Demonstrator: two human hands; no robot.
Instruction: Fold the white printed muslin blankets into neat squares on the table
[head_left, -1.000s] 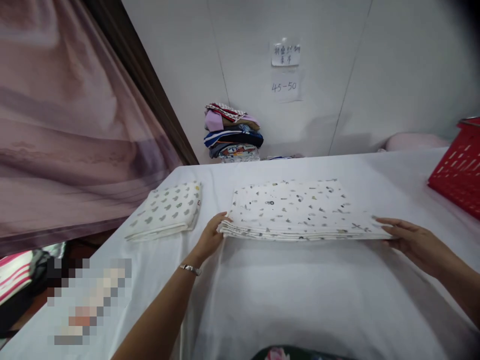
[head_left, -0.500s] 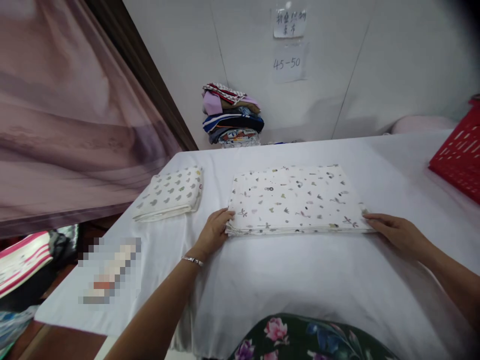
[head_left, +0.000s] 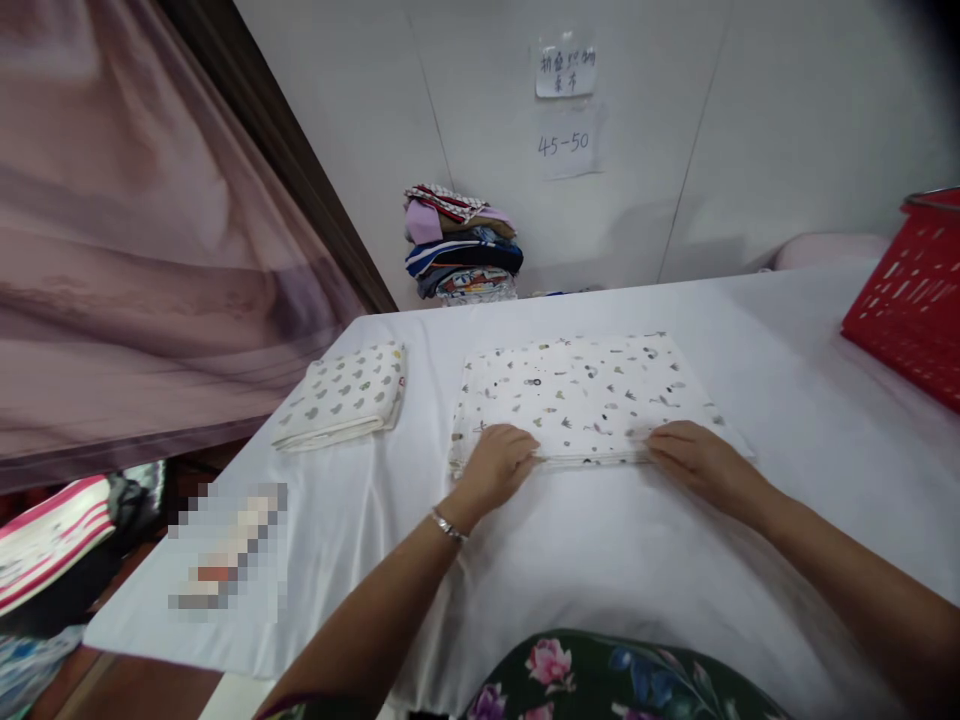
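Observation:
A folded white cloth (head_left: 577, 395) with small animal and plant prints lies flat on the table in front of me, its layered edge facing me. On the left part of that near edge, my left hand (head_left: 499, 462) is closed, thumb and fingers pinching the layers. My right hand (head_left: 694, 462) grips the same edge further right in a similar pinch. Its fingertips are partly blurred. Some of the edge is hidden behind both hands. To the left rests a second folded cloth (head_left: 345, 395), white with grey-green prints, apart from my hands.
A white cloth (head_left: 600, 560) covers the table. At the right stands a red perforated basket (head_left: 911, 300). Behind the far edge is a stack of folded fabrics (head_left: 461, 245). A pink curtain (head_left: 135, 250) hangs at the left, and a pixelated patch (head_left: 232, 545) covers something on the left corner.
Both hands have moved inward along the near edge, from the cloth's two corners toward its middle. The cloth stays nearly in place; the view has shifted slightly.

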